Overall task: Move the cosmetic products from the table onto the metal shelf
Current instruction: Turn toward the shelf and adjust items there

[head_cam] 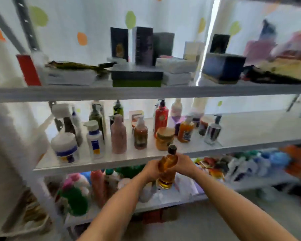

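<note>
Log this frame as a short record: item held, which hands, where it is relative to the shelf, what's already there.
held item: amber bottle, black cap, cap up
hands: left hand and right hand both grip it
position: at the front edge of the middle shelf, not yet set down
already on shelf: red pump bottle, yellow jar, other bottles

Amber bottle (pixel 167 168), black cap — red pump bottle (pixel 161 117), pink bottle (pixel 118 136).
</note>
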